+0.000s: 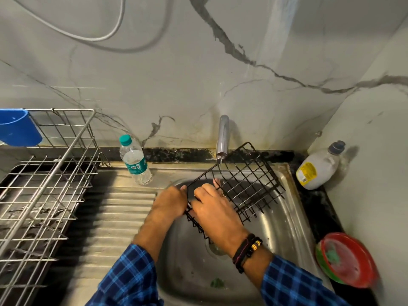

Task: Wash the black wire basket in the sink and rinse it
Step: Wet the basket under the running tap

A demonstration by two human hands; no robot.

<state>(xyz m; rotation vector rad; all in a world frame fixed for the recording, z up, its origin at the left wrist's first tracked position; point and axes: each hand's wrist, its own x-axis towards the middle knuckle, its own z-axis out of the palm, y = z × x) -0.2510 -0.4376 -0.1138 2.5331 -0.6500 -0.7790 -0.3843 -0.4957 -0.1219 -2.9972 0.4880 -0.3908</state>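
While left hand [171, 202] and right hand [213, 209] grip the black wire basket [241, 183] by its rim mid-frame, I judge it light, stiff, slick.

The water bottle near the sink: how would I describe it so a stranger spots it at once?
Find the steel sink, then the tap at its back edge. Left of the tap stands a clear plastic water bottle. Its teal cap and teal label set it apart from the squat white bottle with a yellow label in the right corner.
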